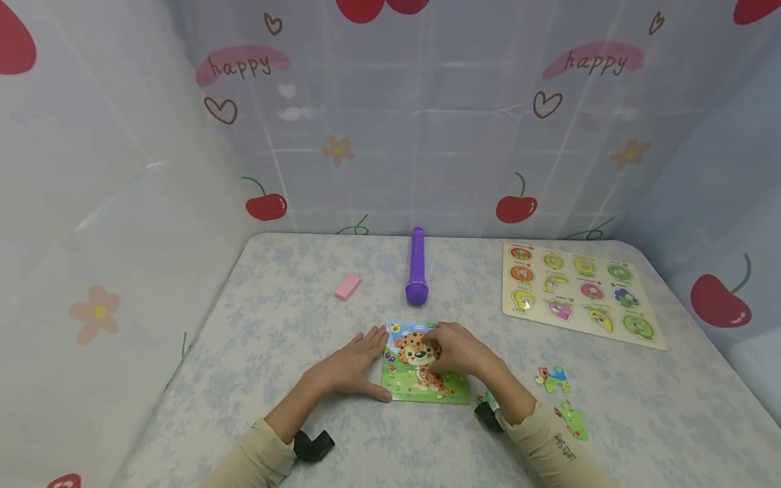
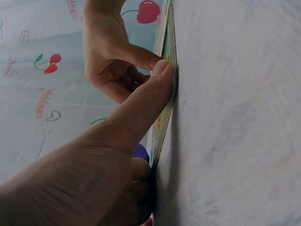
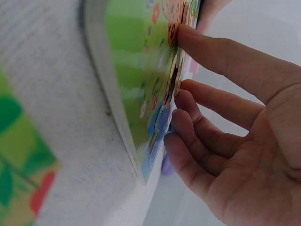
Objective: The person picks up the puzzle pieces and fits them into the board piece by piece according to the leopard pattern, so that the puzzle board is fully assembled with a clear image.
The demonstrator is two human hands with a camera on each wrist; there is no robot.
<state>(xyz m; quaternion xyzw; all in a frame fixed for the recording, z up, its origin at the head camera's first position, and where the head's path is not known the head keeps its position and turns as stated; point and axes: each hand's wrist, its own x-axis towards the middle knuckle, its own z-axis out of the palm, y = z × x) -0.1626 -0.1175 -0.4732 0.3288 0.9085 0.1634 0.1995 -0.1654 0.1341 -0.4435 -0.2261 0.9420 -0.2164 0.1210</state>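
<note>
Right grip: the right hand (image 1: 460, 349) pinches a puzzle piece (image 3: 178, 68) between thumb and forefinger, at the right of the leopard's face.
Left grip: the left hand (image 1: 350, 366) lies with fingers extended and thumb spread apart, touching the board's left edge and near-left corner.
Leopard puzzle: the jigsaw board (image 1: 410, 383) lies flat on the bench (image 1: 262, 352), between the hands.
Loose pieces: a blue-and-green piece (image 1: 556, 379) and a green piece (image 1: 573, 421) lie right of the right forearm; another is partly hidden beneath its wrist.
Far side: a purple toy microphone (image 1: 417, 264) lies beyond the board, with a pink block (image 1: 348, 287) to its left.
Far right: a fruit puzzle board (image 1: 572, 296).
</note>
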